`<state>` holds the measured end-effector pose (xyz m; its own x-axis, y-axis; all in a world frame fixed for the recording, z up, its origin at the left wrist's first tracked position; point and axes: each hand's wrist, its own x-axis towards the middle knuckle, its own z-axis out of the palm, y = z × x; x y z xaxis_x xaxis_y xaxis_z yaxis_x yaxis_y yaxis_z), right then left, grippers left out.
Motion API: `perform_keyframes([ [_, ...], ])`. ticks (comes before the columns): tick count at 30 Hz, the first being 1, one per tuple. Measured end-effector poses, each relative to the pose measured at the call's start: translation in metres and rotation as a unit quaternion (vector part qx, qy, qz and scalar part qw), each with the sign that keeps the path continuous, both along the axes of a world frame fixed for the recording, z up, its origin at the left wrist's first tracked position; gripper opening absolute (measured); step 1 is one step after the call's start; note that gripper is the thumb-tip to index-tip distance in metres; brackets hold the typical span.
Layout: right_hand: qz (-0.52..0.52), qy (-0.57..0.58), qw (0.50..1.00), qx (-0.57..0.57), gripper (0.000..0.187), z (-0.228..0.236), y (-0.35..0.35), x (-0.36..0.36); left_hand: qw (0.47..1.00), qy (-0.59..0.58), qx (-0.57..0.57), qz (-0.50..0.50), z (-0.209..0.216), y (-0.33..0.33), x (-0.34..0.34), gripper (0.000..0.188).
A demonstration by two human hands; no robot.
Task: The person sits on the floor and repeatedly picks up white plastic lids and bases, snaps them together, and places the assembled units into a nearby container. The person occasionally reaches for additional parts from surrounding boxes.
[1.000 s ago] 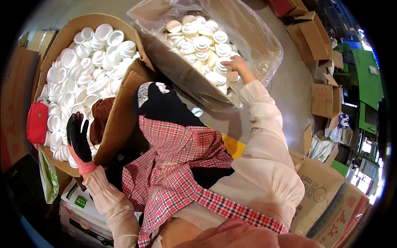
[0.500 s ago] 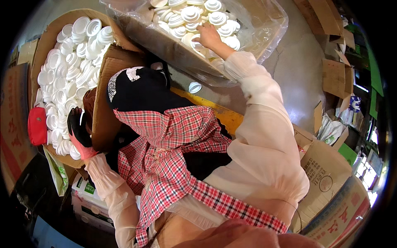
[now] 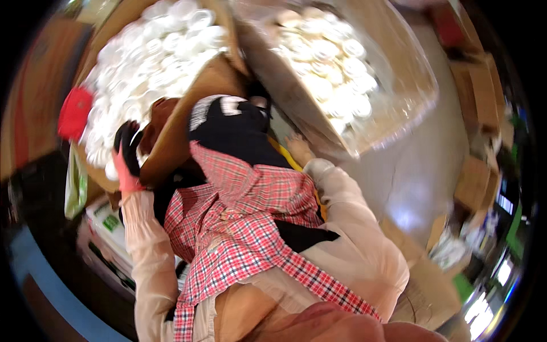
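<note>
My left hand [image 3: 129, 149], in a black glove with a coral cuff, rests at the near edge of a cardboard box [image 3: 196, 85] heaped with white plastic lids [image 3: 149, 60]. Its fingers are apart, and it grips nothing that I can see. A brown piece [image 3: 156, 122] lies just to its right, against the box wall. My bare right hand [image 3: 299, 149] reaches low beside a second box [image 3: 393, 85], lined with clear plastic and holding more pale lids [image 3: 327, 54]. Motion smears its fingers, so whether they hold a lid is hidden.
A red pouch [image 3: 75, 114] hangs on the left box's outer side. My knee [image 3: 228, 128] sits between the two boxes, with a yellow strip [image 3: 285, 155] beside it. Cardboard cartons [image 3: 478, 91] line the right, and a white-and-green package [image 3: 108, 222] stands at lower left.
My right hand has left the lids in the plastic-lined box and dropped toward the floor, where a loose lid lay. The left hand stays at its box. The whole view has shifted.
</note>
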<state>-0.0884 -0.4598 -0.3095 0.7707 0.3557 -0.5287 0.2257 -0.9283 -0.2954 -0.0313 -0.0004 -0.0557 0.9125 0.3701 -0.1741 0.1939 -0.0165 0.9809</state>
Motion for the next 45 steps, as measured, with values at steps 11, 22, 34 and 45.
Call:
perform_keyframes([
  [11,-0.25,-0.328,0.849,0.329,0.02,0.2,0.063,0.111,0.957,-0.021,0.198,0.209,0.022,0.099,-0.011,0.031],
  [22,0.175,-0.143,0.942,0.25,0.026,0.273,0.298,0.24,0.818,0.163,0.509,-0.214,-0.008,0.058,-0.01,0.042],
  [34,0.041,0.187,0.89,0.415,0.015,0.287,0.344,0.2,0.932,0.089,0.35,-0.019,0.018,0.08,-0.012,0.041],
  [45,0.107,0.137,0.78,0.601,0.019,0.311,0.343,0.165,0.96,-0.16,-0.192,0.131,0.045,0.075,-0.017,0.036],
])
